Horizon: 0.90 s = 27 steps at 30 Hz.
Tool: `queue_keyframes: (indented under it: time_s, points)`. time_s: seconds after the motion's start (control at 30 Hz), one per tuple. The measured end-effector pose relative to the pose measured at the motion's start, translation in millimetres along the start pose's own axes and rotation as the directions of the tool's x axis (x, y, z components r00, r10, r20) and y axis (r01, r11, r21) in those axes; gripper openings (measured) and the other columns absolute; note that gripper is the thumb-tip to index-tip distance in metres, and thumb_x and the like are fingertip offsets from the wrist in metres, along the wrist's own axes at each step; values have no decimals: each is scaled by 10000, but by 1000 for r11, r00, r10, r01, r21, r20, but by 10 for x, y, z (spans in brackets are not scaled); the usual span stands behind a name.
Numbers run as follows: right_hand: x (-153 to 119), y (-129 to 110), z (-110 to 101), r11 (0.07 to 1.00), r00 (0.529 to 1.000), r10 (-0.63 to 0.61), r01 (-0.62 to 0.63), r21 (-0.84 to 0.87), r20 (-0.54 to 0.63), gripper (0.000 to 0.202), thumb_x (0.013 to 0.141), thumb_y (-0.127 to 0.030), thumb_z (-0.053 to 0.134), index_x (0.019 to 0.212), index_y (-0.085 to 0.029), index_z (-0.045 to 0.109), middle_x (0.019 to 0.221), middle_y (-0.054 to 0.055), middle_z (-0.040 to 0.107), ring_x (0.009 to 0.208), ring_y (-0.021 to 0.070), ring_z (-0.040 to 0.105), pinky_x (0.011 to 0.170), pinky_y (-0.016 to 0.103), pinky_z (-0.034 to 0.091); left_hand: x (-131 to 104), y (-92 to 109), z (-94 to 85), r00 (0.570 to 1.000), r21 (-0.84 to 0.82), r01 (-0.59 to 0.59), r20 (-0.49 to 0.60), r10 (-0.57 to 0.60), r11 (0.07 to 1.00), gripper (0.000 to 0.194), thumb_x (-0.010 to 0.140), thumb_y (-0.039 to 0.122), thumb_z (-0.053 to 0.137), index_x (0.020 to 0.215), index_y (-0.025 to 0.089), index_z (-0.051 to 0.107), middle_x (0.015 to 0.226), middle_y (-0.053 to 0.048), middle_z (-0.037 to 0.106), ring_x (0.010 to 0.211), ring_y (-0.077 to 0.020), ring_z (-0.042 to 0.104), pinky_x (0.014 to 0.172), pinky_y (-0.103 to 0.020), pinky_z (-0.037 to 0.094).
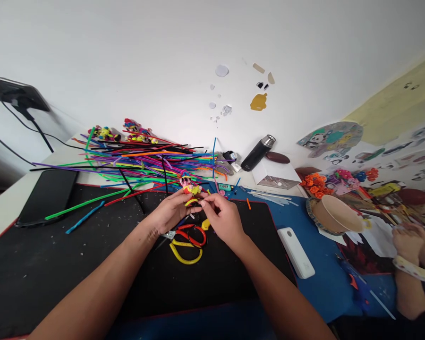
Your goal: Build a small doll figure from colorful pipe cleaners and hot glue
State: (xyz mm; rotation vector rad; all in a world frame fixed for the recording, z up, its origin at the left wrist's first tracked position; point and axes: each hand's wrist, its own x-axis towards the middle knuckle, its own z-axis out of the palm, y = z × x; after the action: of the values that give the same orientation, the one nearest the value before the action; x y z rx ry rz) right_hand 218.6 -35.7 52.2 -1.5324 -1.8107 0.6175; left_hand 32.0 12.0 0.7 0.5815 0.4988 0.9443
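A small, colourful pipe-cleaner figure (190,186) with a blue top and red, yellow and pink parts stands up from the fingers of my left hand (166,212), which are closed around its lower part. Close against it on the right, my right hand (226,219) has thumb and forefinger pinched together at the figure's lower side. What lies between those fingertips is too small to make out. Below both hands, scissors with red and yellow handles (186,261) rest on the black mat (233,283). A small yellow piece (206,224) shows beside them.
A heap of pipe cleaners (152,163) spreads behind my hands, with several finished figures (106,134) at its back left. A phone (47,196) lies left. Rightward are a power bank (296,252), a black flask (258,153), a bowl (340,212) and another person's hands (409,241).
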Motion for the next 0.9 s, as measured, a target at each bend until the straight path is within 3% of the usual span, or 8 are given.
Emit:
queue_keyframes:
  time_s: [0.17,0.4,0.6,0.9]
  points:
    - [-90,101,67,987,995,94,-89,133,-33,294,1011,-517,626,1007,-233,701,655,-37,581,575,158,566,590,268,434,-9,37,26,999,-14,-51,7,51,999,272,933,338,827,1158,185,814,1395,-160,763,1303,-340,697,1039,-434,586]
    - [-151,75,310,961,990,138,-138,239,17,314,975,-512,679,1134,-242,670,677,-63,537,613,161,556,606,273,438,-23,2,97,993,-29,-116,-25,115,993,283,941,334,829,1194,209,809,1440,-134,746,1441,-347,602,1189,-504,493]
    - [-82,-37,455,979,990,144,-141,150,-8,355,978,-502,694,1186,-220,633,688,-63,605,643,174,633,620,279,438,-29,-16,142,993,-28,-95,-70,93,995,328,921,346,846,1211,196,815,1514,-139,700,1445,-359,594,1160,-471,526]
    - [-26,-89,559,980,983,159,-147,131,-90,329,979,-500,699,1142,-218,651,696,-39,637,655,191,638,619,294,408,-4,-59,161,996,-62,-73,-56,70,995,387,911,317,852,1276,197,802,1429,-132,755,1363,-336,664,1123,-428,557]
